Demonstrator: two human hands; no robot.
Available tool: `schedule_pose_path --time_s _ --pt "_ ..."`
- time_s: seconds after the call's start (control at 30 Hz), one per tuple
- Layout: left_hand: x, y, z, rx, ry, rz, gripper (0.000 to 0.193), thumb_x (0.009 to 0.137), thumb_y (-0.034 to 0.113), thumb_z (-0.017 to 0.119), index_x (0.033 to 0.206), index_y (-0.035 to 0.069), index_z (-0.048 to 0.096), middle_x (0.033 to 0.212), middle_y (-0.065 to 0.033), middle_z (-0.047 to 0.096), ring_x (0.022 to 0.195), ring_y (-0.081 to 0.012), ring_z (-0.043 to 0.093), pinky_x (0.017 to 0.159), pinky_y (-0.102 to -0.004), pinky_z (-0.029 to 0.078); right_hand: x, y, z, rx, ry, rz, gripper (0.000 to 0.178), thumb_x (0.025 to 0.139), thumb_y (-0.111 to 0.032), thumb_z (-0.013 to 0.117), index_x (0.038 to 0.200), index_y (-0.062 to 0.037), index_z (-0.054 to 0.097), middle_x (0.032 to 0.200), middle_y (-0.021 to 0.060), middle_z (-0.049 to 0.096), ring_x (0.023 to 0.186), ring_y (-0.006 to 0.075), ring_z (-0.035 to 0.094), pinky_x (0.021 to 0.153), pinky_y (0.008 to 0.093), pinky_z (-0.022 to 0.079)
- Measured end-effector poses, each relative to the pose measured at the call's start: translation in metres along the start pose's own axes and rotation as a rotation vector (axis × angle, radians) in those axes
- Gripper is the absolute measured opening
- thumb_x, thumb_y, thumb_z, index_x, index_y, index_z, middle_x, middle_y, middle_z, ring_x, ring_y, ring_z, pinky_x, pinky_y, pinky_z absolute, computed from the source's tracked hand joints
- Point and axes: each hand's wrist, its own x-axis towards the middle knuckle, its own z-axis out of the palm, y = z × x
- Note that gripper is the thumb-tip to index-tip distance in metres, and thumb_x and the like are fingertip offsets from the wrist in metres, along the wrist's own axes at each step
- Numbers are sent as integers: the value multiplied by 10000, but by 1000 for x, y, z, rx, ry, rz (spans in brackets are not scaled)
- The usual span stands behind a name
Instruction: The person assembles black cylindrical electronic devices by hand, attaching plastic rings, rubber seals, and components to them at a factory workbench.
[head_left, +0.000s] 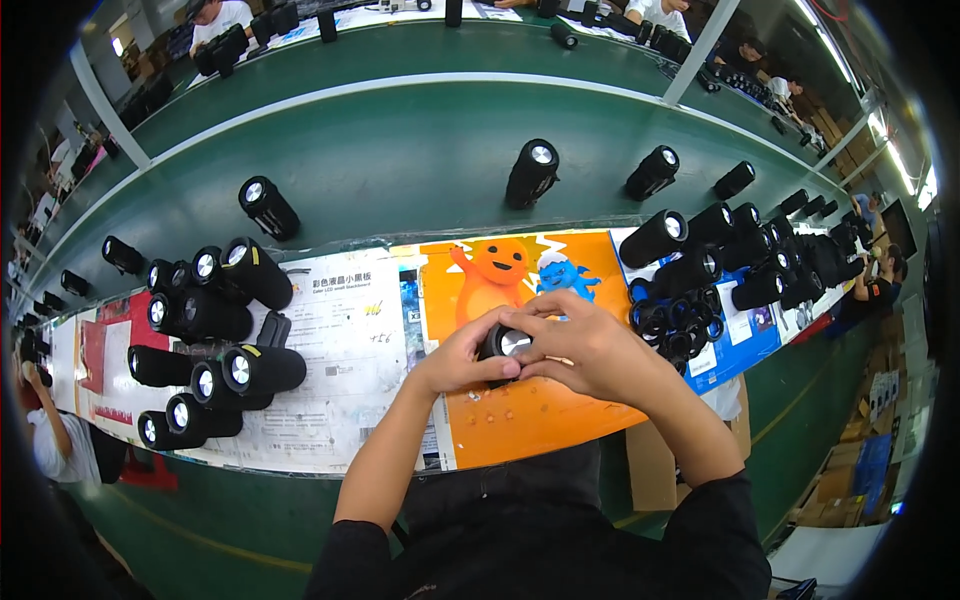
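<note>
A black cylindrical speaker [515, 343] with a silver end cap is between my two hands, over an orange sheet [500, 425] on the workbench. My left hand [455, 360] wraps its left side, with the thumb low near the cap. From the right, my right hand [590, 345] curls its fingers and thumb around the rim of the same end. Most of the speaker's body is hidden by my hands. Nearest to my right hand lies a pile of black rings [675, 325], some with blue edges.
Several black speakers [265, 370] lie on the white sheets to the left. More speakers [655, 238] crowd the blue sheet at right. Single speakers stand on the green surface beyond, including one [533, 175] ahead. An open cardboard box [652, 468] sits below the bench edge. Other people work around.
</note>
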Motion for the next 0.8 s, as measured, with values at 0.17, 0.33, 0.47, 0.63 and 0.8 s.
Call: schedule_pose_path --time_s 0.17,0.33,0.47,0.63,0.8 --pt "-6 -11 18 42 36 145 769 827 322 985 1460 60 636 1379 -76 687 1301 -212 649 1160 -358 485 2 -16 -18 178 31 122 329 836 -156 967 1120 -65 828 1179 93 828 1115 302 767 971 401 627" --pt "-7 -3 12 59 -31 144 702 822 255 981 1423 62 673 1357 -68 699 1299 -197 654 1145 -373 510 29 -39 -25 1186 518 -66 425 1080 -239 664 725 -104 474 675 -14 530 587 122 445 575 311 369" --pt "-2 -25 2 51 14 99 788 782 286 1034 1445 54 676 1335 -59 728 1304 -202 660 1151 -377 507 18 14 47 757 395 116 378 991 -15 701 714 -78 451 675 8 530 573 100 471 546 313 373" --pt "13 -15 -13 -439 217 273 845 916 624 878 1467 63 569 1234 -148 745 1133 -284 770 1001 -428 640 3 30 41 1261 723 163 303 1108 -62 613 851 -105 459 698 15 515 637 123 477 629 299 415" --pt "16 -22 -14 -504 439 317 807 1027 643 738 1513 28 541 1327 -171 731 1190 -310 764 1039 -479 651 -30 52 149 779 458 591 383 1212 -332 533 1491 -70 511 1415 112 630 1169 204 683 1050 370 577"
